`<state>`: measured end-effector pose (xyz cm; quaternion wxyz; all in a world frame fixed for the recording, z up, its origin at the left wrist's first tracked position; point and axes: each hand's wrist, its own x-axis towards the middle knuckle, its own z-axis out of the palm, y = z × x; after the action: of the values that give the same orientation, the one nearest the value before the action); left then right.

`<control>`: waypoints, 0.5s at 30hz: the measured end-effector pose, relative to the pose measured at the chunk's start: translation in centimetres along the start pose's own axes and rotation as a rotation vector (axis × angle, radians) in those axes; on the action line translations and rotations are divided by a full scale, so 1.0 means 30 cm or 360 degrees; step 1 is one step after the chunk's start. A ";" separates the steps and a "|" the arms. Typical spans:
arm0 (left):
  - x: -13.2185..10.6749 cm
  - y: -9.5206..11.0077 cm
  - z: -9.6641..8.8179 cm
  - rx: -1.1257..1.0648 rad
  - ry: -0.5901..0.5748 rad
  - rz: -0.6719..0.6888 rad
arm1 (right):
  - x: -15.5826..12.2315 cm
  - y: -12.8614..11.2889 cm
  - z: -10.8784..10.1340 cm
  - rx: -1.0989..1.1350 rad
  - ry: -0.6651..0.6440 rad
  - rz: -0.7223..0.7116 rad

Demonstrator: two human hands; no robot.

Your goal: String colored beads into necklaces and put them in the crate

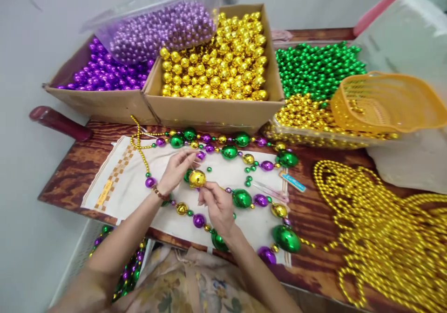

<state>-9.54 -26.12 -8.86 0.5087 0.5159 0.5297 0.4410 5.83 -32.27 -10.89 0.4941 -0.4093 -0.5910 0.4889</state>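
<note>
My left hand (176, 169) and my right hand (218, 205) meet over a white cloth (122, 182) on a wooden table (314, 210). Between their fingertips sits a large gold bead (197, 179). Both hands are pinched on it, the left from above, the right from below right. A long strand of green, purple and gold beads (240, 198) loops around the hands on the cloth. A thin gold bead string (138, 145) trails off to the upper left.
Cardboard boxes of purple beads (101, 73) and gold beads (216, 57) stand behind, with a clear tub of lilac beads (164, 31) on top. Green beads (314, 68), an orange basket (387, 101) and a heap of gold strands (384, 238) fill the right side.
</note>
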 end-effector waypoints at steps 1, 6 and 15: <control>0.034 -0.006 -0.003 0.0369 -0.0140 0.0095 | -0.006 0.004 -0.002 -0.0012 -0.0013 -0.0020; 0.174 -0.020 0.080 0.1754 -0.1048 0.0257 | -0.029 0.024 -0.010 -0.0055 0.0040 -0.0080; 0.203 -0.024 0.099 0.1526 -0.1017 0.0278 | -0.035 0.050 -0.047 0.0122 0.0162 0.0116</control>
<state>-6.35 -20.28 -10.37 0.3147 0.8378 0.4460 0.0147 7.39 -32.77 -12.51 0.5208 -0.4357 -0.5307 0.5073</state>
